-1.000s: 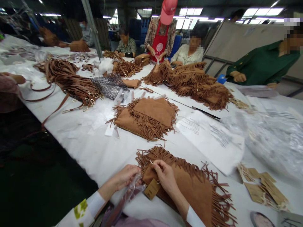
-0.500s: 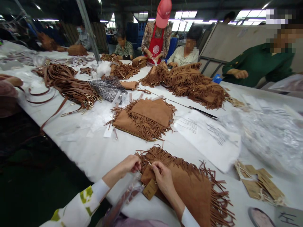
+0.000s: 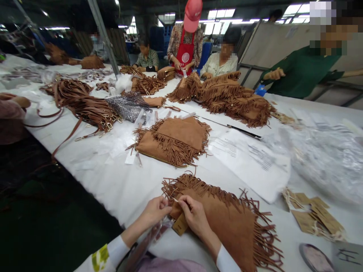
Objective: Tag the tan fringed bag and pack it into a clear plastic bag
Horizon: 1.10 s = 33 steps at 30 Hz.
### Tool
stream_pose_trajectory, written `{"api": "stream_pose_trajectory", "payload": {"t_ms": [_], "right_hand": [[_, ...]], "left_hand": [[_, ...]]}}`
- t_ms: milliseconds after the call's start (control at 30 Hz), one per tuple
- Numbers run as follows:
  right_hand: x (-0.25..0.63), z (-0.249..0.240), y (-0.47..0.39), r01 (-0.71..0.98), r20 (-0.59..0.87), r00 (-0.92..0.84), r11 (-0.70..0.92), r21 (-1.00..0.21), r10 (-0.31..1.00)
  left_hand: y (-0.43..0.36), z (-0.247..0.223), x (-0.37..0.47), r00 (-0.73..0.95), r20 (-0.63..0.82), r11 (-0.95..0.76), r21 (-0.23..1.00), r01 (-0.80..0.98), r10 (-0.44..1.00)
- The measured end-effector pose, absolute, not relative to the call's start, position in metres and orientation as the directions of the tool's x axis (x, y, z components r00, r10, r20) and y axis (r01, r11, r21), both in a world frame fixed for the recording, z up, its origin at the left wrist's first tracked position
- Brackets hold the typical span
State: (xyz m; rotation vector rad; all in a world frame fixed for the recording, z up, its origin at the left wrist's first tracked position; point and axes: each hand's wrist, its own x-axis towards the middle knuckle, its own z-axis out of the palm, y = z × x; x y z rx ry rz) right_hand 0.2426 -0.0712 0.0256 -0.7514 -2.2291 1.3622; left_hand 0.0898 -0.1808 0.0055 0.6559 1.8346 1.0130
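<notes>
A brown fringed bag point(image 3: 227, 223) lies flat on the white table in front of me. My right hand point(image 3: 194, 213) rests over its left end, thumb and forefinger pinching the pale string of a hang tag. The tan hang tag point(image 3: 180, 224) dangles below those fingers, partly covered by them. Close beside it, my left hand point(image 3: 159, 209) is closed in a pinch at the bag's corner; what it grips is too small to make out. Below the left hand runs a brown strap in clear plastic point(image 3: 144, 241), hanging toward my lap.
More fringed bags point(image 3: 181, 132) lie ahead, with a larger heap point(image 3: 227, 96) behind. Brown straps with clasps point(image 3: 90, 107) are piled left. To the right are a white printed bag point(image 3: 249, 158), clear plastic bags point(image 3: 326, 158) and loose hang tags point(image 3: 317, 215). Several people stand or sit around the table.
My left hand has moved slightly right and down, closer to my right hand. The right hand has shifted a little left. The person in green at the right has changed arm position.
</notes>
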Motion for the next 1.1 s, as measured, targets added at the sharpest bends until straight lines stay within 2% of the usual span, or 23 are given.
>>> {"api": "stream_pose_trajectory", "payload": {"t_ms": [200,300,367,467,767,1100], "right_hand": [[0.243,0.028,-0.079,0.216,0.06,-0.904,0.574,-0.79,0.424],[0.24,0.025,-0.081,0.256,0.033,-0.926,0.689,-0.678,0.376],[0.237,0.022,-0.083,0.299,0.013,-0.925,0.747,-0.594,0.38],[0.234,0.016,-0.085,0.357,0.014,-0.904,0.77,-0.528,0.428],[0.232,0.01,-0.085,0.406,-0.013,-0.889,0.777,-0.482,0.457],[0.233,0.009,-0.084,0.405,-0.038,-0.887,0.738,-0.539,0.459]], "left_hand": [[-0.195,0.008,0.1,-0.469,-0.367,0.478,0.867,0.141,0.803],[-0.202,0.007,0.11,-0.418,-0.439,0.456,0.888,-0.066,0.795],[-0.204,0.006,0.116,-0.391,-0.525,0.472,0.851,-0.229,0.756],[-0.204,0.003,0.12,-0.411,-0.575,0.512,0.818,-0.262,0.708],[-0.199,0.006,0.119,-0.42,-0.588,0.463,0.806,-0.368,0.691],[-0.199,0.004,0.115,-0.392,-0.699,0.502,0.708,-0.497,0.598]]}}
